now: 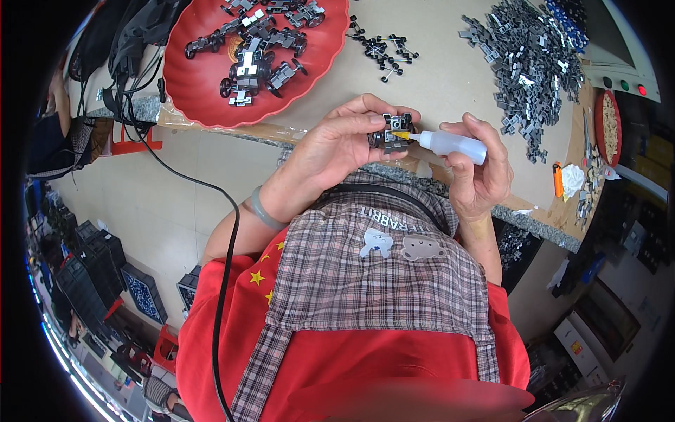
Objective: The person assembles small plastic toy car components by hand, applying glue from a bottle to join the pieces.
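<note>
My left hand pinches a small toy car chassis, dark with black wheels and a silvery middle, over the table's near edge. In my right hand lies a translucent white squeeze bottle, gripped between thumb and fingers. The bottle's yellow nozzle points left and meets the middle of the chassis; whether it touches or hovers just above, I cannot tell. Part of the chassis is hidden by my left fingers.
A red scalloped tray at the far left holds several wheeled chassis. Beyond my hands lie loose wheel axles. Grey parts are heaped at the right, near an orange lighter. A black cable hangs across my left side.
</note>
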